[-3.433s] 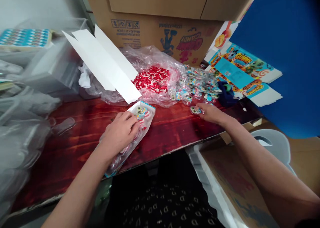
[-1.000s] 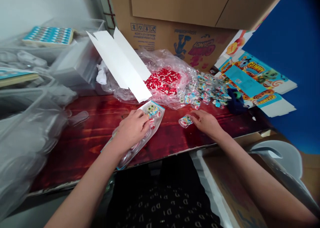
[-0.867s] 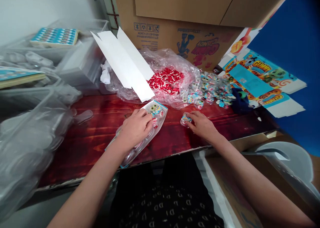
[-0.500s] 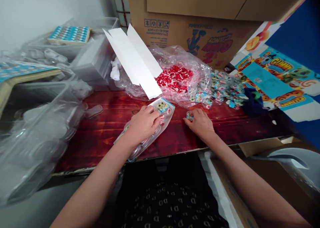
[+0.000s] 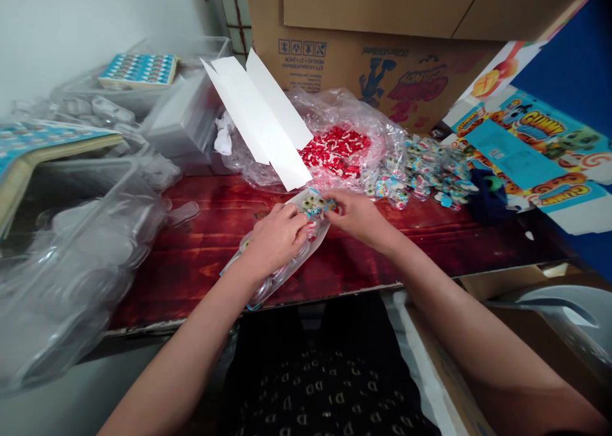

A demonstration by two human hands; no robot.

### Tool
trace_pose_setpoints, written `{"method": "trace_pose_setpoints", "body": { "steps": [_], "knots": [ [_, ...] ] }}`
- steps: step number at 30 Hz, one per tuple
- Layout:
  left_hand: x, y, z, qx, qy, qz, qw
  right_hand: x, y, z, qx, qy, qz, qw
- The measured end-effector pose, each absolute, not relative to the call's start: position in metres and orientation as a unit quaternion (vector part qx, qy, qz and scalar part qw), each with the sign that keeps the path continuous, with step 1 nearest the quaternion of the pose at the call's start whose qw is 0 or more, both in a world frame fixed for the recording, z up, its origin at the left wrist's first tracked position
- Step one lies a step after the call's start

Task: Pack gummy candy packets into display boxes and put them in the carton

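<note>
A long, narrow open box (image 5: 291,261) with pale walls and blue edges lies slantwise on the table, lined with small clear candy packs (image 5: 310,204) that show eyeball and red-and-white pieces. My left hand (image 5: 280,235) lies across its middle, fingers bent over the far side and thumb inside among the packs; its fingertips are partly hidden. At the box's far right end, my right hand (image 5: 356,216) pinches a small candy pack (image 5: 331,205) with blue and red on it, touching the packs there.
Behind the box sits a clear bag of red-and-white candies (image 5: 339,152), crossed by a folded white card (image 5: 258,114). Loose candy packs (image 5: 435,168) are heaped to its right. Clear tubs with plastic lids (image 5: 90,238) crowd the left; printed Gummy cartons (image 5: 516,149) and a large cardboard box (image 5: 344,60) stand behind.
My right hand has moved left from the bare table to the far end of the box, carrying the small pack. My left hand has stayed on the box.
</note>
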State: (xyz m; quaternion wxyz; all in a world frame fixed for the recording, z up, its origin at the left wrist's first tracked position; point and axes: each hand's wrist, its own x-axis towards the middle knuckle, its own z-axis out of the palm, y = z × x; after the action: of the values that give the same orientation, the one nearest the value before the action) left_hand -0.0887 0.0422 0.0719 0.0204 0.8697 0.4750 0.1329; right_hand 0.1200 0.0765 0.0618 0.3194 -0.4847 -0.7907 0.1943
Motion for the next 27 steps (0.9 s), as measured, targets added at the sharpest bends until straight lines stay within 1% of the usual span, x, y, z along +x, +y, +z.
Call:
{"method": "trace_pose_setpoints", "body": {
  "steps": [4, 7, 10, 17, 22, 27],
  "knots": [
    [-0.089, 0.042, 0.072, 0.874, 0.471, 0.118, 0.021, 0.096, 0.098, 0.053, -0.485, -0.832, 0.108, 0.245],
    [-0.089, 0.042, 0.073, 0.872, 0.474, 0.118, 0.022, 0.091, 0.1, 0.043, -0.492, -0.84, 0.046, 0.225],
    [-0.088, 0.043, 0.073, 0.868, 0.482, 0.119, 0.024, 0.091, 0.099, 0.037, -0.483, -0.849, 0.019, 0.212],
    [-0.086, 0.046, 0.072, 0.871, 0.477, 0.118, 0.011, 0.088, 0.106, 0.028, -0.49, -0.84, 0.038, 0.231],
    [-0.085, 0.049, 0.07, 0.868, 0.478, 0.132, 0.023, 0.093, 0.11, 0.031, -0.482, -0.844, 0.066, 0.226],
    [-0.083, 0.049, 0.07, 0.861, 0.487, 0.14, 0.034, 0.104, 0.113, 0.028, -0.461, -0.84, 0.088, 0.273]
  ]
}}
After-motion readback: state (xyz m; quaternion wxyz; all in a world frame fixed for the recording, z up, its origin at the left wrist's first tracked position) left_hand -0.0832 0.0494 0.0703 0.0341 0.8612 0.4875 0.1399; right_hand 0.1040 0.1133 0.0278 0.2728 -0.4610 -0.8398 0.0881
